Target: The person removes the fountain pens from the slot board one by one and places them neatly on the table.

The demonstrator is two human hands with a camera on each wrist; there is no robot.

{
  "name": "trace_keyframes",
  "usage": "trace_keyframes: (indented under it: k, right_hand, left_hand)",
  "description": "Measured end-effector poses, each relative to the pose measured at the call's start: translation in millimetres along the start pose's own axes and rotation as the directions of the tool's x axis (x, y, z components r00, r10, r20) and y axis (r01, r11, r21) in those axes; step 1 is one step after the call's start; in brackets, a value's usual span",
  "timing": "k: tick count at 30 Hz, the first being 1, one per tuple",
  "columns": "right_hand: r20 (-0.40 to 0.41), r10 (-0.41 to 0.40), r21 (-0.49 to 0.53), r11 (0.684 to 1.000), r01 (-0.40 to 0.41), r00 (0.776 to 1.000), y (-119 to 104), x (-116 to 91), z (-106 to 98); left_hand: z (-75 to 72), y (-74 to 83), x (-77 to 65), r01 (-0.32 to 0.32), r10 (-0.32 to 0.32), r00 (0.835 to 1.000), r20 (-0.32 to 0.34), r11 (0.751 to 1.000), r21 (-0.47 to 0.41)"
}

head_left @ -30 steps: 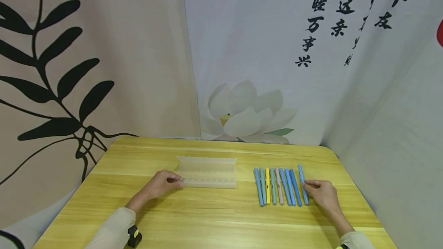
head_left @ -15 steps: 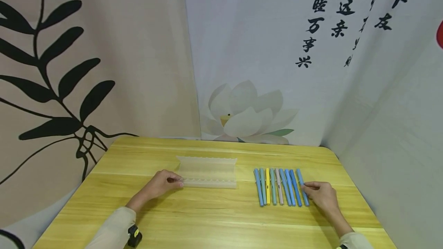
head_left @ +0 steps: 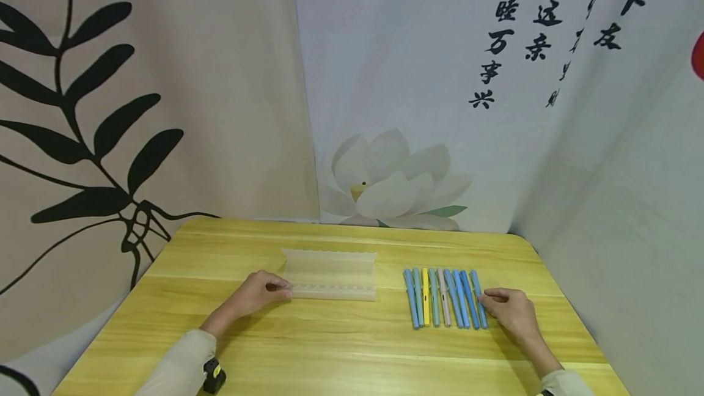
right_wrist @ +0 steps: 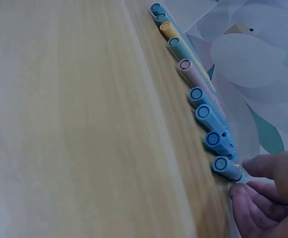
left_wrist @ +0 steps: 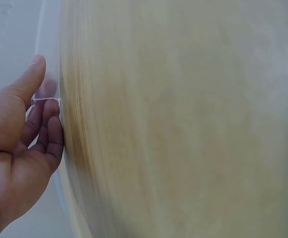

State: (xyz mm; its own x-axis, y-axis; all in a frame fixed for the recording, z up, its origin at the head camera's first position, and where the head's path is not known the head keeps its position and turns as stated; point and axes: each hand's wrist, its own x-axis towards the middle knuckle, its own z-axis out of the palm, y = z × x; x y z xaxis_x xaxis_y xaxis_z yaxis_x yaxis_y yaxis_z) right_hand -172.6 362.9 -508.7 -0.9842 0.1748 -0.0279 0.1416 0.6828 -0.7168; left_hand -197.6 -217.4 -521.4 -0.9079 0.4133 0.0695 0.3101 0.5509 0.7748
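An opened translucent plastic case [head_left: 330, 271] with scalloped edges lies left of centre on the table. My left hand [head_left: 261, 289] pinches its near left corner between thumb and fingers; the left wrist view shows the case's end edge [left_wrist: 45, 99] at the fingertips. To the right, several pens lie side by side in a row, mostly blue and green, with one yellow pen [head_left: 426, 297] and one greyish-pink pen [head_left: 443, 297]. My right hand [head_left: 511, 310] holds the rightmost blue pen [head_left: 478, 298] from its right side, thumb and fingertips at its barrel [right_wrist: 227, 167].
The wooden table [head_left: 330, 353] has a rounded far right corner. Behind it hang a beige cloth with dark leaves and a white cloth [head_left: 407, 78] with a lotus and black characters. A wrist-worn black device [head_left: 213, 376] sits on the left sleeve.
The right hand has drawn the rightmost blue pen toward me, level with the others, then left against the row. The left hand and case have stayed put.
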Motion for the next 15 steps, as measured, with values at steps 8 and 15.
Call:
trace_keyframes:
  k: [8, 15]
  right_hand:
    - [-0.028, -0.033, 0.000, 0.999, 0.033, 0.999, -14.7, -7.8, -4.9]
    - [-0.065, -0.134, 0.011, 0.991, 0.135, 0.989, -43.8, -24.3, -5.7]
  left_hand:
    - [-1.1, 0.8, -1.3, -0.012, 0.012, 1.000, -0.005, 1.000, 0.019]
    - [-5.5, 10.5, -11.7, 0.034, -0.017, 0.993, -0.120, 0.988, 0.149]
